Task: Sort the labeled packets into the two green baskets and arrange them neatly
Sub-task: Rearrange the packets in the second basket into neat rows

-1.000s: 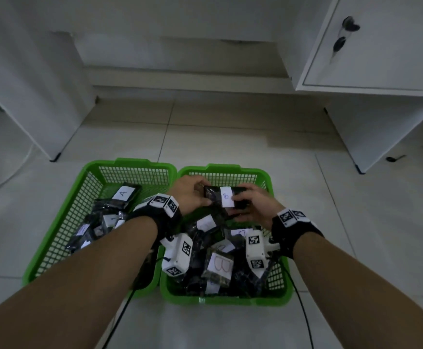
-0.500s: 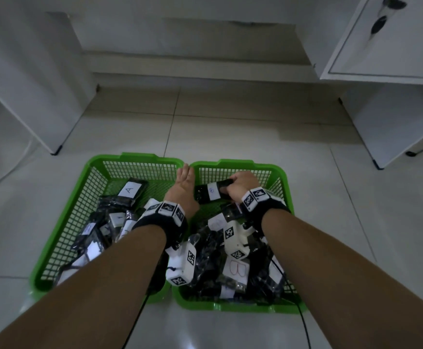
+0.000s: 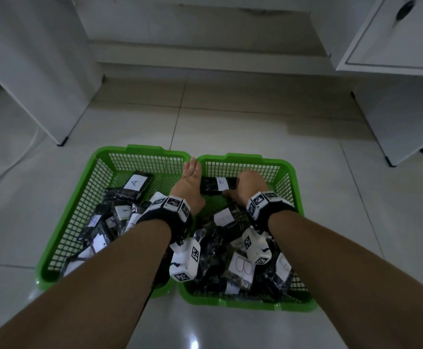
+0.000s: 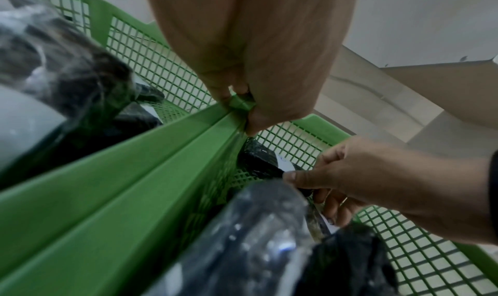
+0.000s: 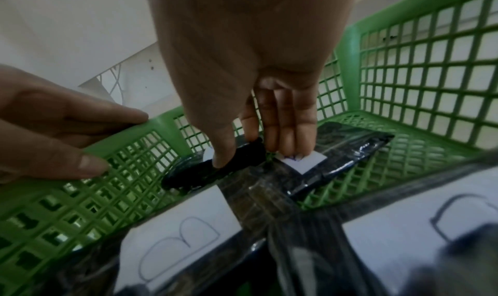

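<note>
Two green mesh baskets stand side by side on the floor. The left basket (image 3: 84,180) holds black packets with white labels, one marked A (image 3: 136,182). The right basket (image 3: 289,177) holds several packets marked B. At its far end a B packet (image 3: 210,185) (image 5: 350,143) (image 4: 256,158) lies flat on the mesh floor. My right hand (image 3: 252,182) (image 5: 253,156) holds this packet, with fingertips on its label and thumb on its near edge. My left hand (image 3: 191,173) (image 4: 242,107) (image 5: 81,143) grips the joined rims, fingers on top and thumb against the right basket's inner wall.
A white cabinet panel with a foot (image 3: 62,141) stands at the left, and a white cabinet (image 3: 394,109) at the right. Pale floor tiles surround the baskets. Loose B packets (image 3: 243,268) pile up at the near end of the right basket, under my forearms.
Both hands held the B packet above the right basket. The left hand let go and moved to the rim between the baskets. The right hand lowered the packet to the far end of the floor.
</note>
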